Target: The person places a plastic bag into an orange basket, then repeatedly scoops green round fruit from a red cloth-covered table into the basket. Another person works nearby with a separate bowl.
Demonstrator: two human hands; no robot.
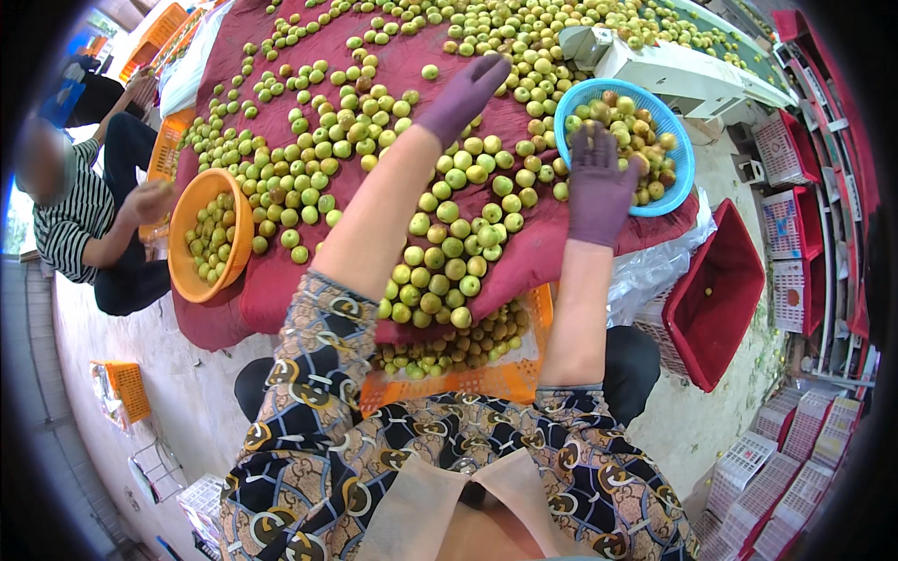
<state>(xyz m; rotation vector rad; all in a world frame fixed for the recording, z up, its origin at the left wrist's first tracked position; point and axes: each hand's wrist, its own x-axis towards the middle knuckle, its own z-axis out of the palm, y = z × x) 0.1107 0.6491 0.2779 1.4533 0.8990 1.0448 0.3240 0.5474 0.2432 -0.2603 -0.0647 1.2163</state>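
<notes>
Many small green and reddish round fruits (452, 247) lie spread over a dark red cloth (519, 266). My left hand (466, 98), in a purple glove, reaches out over the cloth beside the fruits; its fingers are close together and whether it holds anything cannot be told. Gloved in purple too, my right hand (603, 182) is over the near left rim of a blue plastic basket (686, 175) of browner fruits, fingers apart; a fruit shows near its thumb, but a grip cannot be made out. Below the cloth's near edge, an orange crate (449, 387) holds more fruits.
An orange bowl (179, 270) of fruits stands at left, near a seated person in a striped shirt (59, 238). A white machine chute (680, 73) stands beyond the blue basket. Right of the cloth is a red-lined crate (726, 301). White crates (758, 498) stand lower right.
</notes>
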